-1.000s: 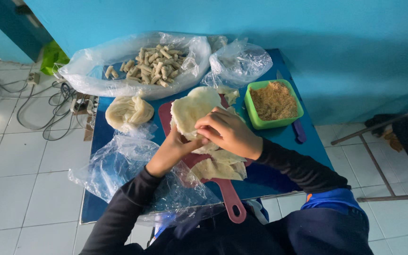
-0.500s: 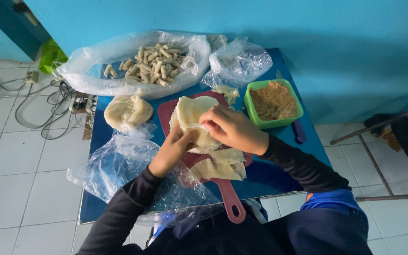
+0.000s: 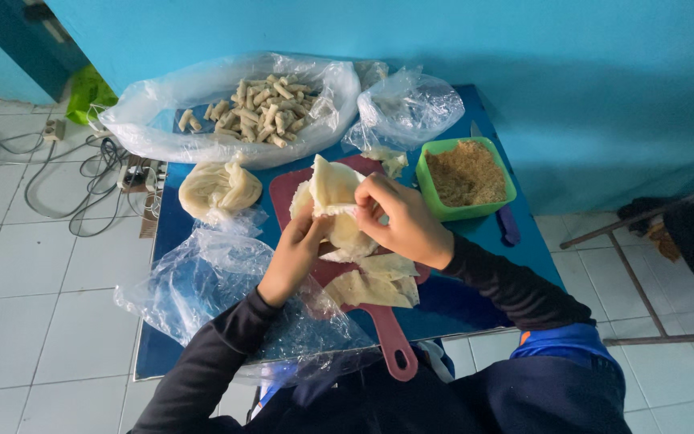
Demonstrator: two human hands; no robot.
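Both hands work over a red cutting board [image 3: 284, 191] on a small blue table [image 3: 487, 235]. My left hand [image 3: 292, 255] and my right hand [image 3: 403, 222] pinch a thin pale wrapper sheet [image 3: 332, 183], its upper part lifted and folded above a stack of similar sheets [image 3: 347, 235]. Folded wrapper pieces [image 3: 373, 281] lie on the board near me. The board's handle [image 3: 395, 345] points toward my body.
A clear plastic bag holding several rolled pieces [image 3: 263, 112] lies at the table's back. A green tub of brown crumbs [image 3: 465, 175] stands right. A bundle of wrappers [image 3: 218, 189], crumpled plastic [image 3: 202, 277] and another bag [image 3: 408, 108] lie around. Cables [image 3: 82, 181] trail on the tiled floor.
The wrapper sheet has come down from a raised, spread position toward the board and is now folded over between both hands.
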